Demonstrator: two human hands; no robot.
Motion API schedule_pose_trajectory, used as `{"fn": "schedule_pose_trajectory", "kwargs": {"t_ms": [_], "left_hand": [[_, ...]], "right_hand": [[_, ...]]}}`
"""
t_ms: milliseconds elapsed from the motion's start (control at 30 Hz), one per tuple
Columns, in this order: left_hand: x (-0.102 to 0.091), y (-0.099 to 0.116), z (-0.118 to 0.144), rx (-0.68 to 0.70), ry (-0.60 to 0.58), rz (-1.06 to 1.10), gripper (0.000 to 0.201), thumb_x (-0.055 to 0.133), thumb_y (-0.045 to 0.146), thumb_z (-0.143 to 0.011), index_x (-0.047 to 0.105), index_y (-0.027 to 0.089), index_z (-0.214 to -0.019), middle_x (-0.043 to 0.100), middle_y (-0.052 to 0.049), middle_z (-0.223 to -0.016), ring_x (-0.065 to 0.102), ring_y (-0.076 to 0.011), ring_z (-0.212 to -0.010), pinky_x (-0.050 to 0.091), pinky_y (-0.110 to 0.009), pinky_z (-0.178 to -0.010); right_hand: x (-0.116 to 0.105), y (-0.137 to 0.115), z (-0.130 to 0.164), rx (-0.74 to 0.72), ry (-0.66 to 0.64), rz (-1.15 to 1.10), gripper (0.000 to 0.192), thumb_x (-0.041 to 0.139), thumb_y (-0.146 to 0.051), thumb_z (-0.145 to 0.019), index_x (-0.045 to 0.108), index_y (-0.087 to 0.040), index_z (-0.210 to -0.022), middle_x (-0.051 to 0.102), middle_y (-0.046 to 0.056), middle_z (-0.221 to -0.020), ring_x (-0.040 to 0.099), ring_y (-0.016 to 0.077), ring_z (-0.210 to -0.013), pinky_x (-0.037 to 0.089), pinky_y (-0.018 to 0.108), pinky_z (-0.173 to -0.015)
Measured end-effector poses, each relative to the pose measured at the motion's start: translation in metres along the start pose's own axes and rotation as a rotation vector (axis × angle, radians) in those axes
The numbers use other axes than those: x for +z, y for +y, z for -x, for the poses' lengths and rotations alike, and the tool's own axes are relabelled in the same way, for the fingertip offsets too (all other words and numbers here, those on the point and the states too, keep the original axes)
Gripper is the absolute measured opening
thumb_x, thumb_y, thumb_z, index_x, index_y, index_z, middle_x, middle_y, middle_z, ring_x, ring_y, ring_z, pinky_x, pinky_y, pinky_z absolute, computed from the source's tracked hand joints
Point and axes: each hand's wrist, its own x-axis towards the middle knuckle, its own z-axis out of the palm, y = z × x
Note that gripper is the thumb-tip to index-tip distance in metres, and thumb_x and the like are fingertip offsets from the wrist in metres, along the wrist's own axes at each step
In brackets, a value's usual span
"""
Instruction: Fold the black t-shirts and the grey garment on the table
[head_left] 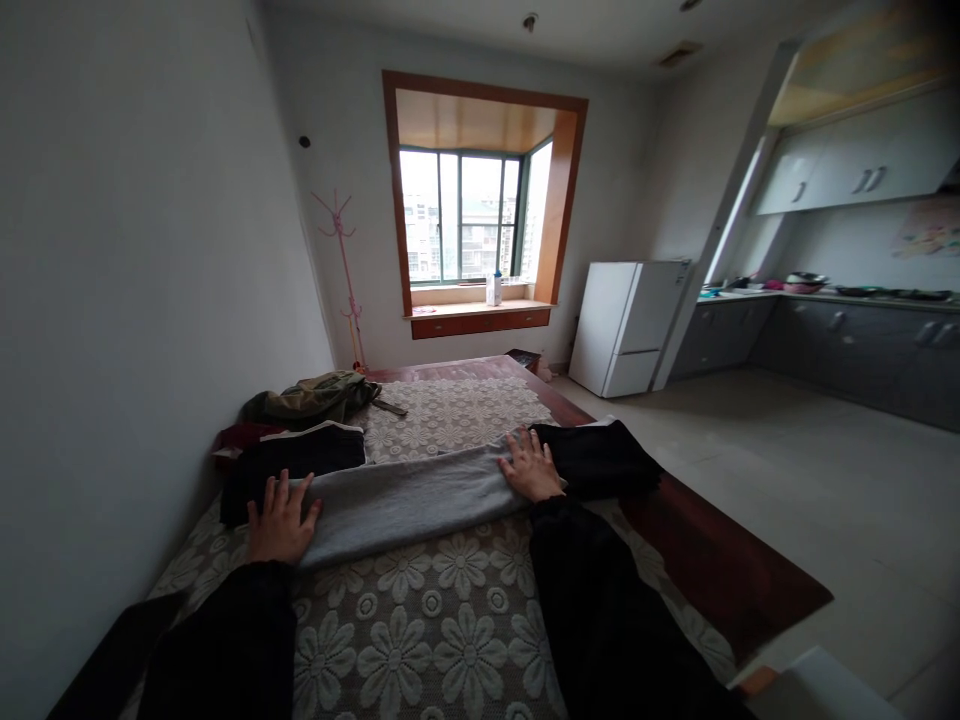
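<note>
A long grey garment lies folded across a table covered with a floral lace cloth. My left hand rests flat on its left end, fingers spread. My right hand presses flat on its right end. A black garment lies just beyond my left hand. Another black garment lies under and past my right hand. Both my sleeves are black.
An olive-green garment and a dark red one lie at the table's far left by the wall. The red-brown table edge runs along the right. Beyond stand a white fridge, a bay window and kitchen counters.
</note>
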Motion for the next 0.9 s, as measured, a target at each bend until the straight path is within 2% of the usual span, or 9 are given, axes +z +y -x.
{"fn": "schedule_pose_trajectory", "kwargs": {"t_ms": [100,167,300,433,500,600,733,800,900], "left_hand": [[0.003,-0.01,-0.007,-0.12,0.072,0.09,0.05,0.041,0.038,-0.098,0.059,0.016,-0.14,0.036,-0.022,-0.164,0.025,-0.0399,-0.155,0.027,-0.062,-0.12],[0.003,-0.016,-0.012,-0.167,0.13,0.143,0.048,0.041,0.035,-0.097,0.06,0.012,-0.135,0.044,-0.024,-0.157,0.033,-0.0393,-0.151,0.031,-0.059,-0.119],[0.002,-0.023,-0.015,-0.16,0.171,0.246,0.039,0.045,0.029,-0.092,0.065,0.018,-0.124,0.062,-0.017,-0.14,0.053,-0.0331,-0.136,0.035,-0.053,-0.119],[-0.001,-0.024,-0.013,-0.232,0.304,0.424,0.027,0.056,0.03,-0.085,0.067,0.022,-0.107,0.071,-0.011,-0.122,0.066,-0.0292,-0.117,0.048,-0.044,-0.108],[-0.002,-0.023,-0.013,-0.266,0.339,0.458,0.026,0.058,0.032,-0.083,0.065,0.021,-0.106,0.073,-0.01,-0.116,0.068,-0.0285,-0.111,0.051,-0.043,-0.104],[-0.004,-0.022,-0.013,-0.28,0.341,0.477,0.04,0.061,0.034,-0.082,0.061,0.02,-0.119,0.071,-0.012,-0.119,0.068,-0.0292,-0.112,0.052,-0.043,-0.102],[-0.007,-0.02,-0.013,-0.316,0.257,0.452,0.038,0.058,0.035,-0.085,0.065,0.02,-0.12,0.072,-0.013,-0.117,0.067,-0.0325,-0.112,0.051,-0.046,-0.1],[-0.009,-0.02,-0.012,-0.327,0.25,0.464,0.031,0.056,0.034,-0.086,0.068,0.022,-0.112,0.072,-0.012,-0.111,0.067,-0.0327,-0.109,0.051,-0.046,-0.098],[-0.009,-0.019,-0.012,-0.35,0.315,0.551,0.024,0.057,0.035,-0.084,0.067,0.024,-0.103,0.071,-0.009,-0.103,0.067,-0.0315,-0.103,0.05,-0.046,-0.097]], "right_hand": [[0.001,0.005,-0.007,0.113,0.028,-0.085,0.07,0.043,-0.046,-0.1,0.029,-0.016,-0.161,0.022,0.019,-0.169,0.018,0.0376,-0.156,0.019,0.056,-0.122],[0.0,0.008,-0.009,0.154,0.033,-0.149,0.069,0.04,-0.045,-0.101,0.027,-0.016,-0.162,0.029,0.019,-0.166,0.022,0.0385,-0.154,0.02,0.057,-0.121],[0.0,0.013,-0.011,0.128,0.112,-0.22,0.067,0.047,-0.034,-0.098,0.028,-0.022,-0.161,0.045,0.014,-0.158,0.031,0.0347,-0.151,0.021,0.055,-0.121],[0.0,0.017,-0.011,0.048,0.214,-0.247,0.066,0.052,-0.021,-0.092,0.039,-0.027,-0.156,0.057,0.01,-0.147,0.047,0.03,-0.138,0.027,0.048,-0.119],[0.0,0.017,-0.012,0.024,0.251,-0.267,0.064,0.051,-0.017,-0.09,0.044,-0.026,-0.154,0.062,0.01,-0.138,0.054,0.0287,-0.13,0.032,0.044,-0.116],[0.0,0.018,-0.014,0.055,0.289,-0.29,0.064,0.052,-0.019,-0.09,0.044,-0.022,-0.153,0.065,0.013,-0.131,0.057,0.0306,-0.123,0.039,0.042,-0.106],[0.005,0.023,-0.016,0.124,0.309,-0.339,0.063,0.063,-0.031,-0.087,0.052,-0.018,-0.147,0.064,0.017,-0.132,0.056,0.0368,-0.123,0.042,0.044,-0.101],[0.008,0.026,-0.018,0.128,0.324,-0.442,0.057,0.067,-0.035,-0.083,0.061,-0.02,-0.138,0.067,0.017,-0.127,0.057,0.037,-0.121,0.042,0.044,-0.101],[0.011,0.031,-0.022,0.127,0.355,-0.679,0.038,0.069,-0.037,-0.079,0.074,-0.023,-0.114,0.073,0.012,-0.112,0.063,0.0332,-0.11,0.044,0.041,-0.097]]}}
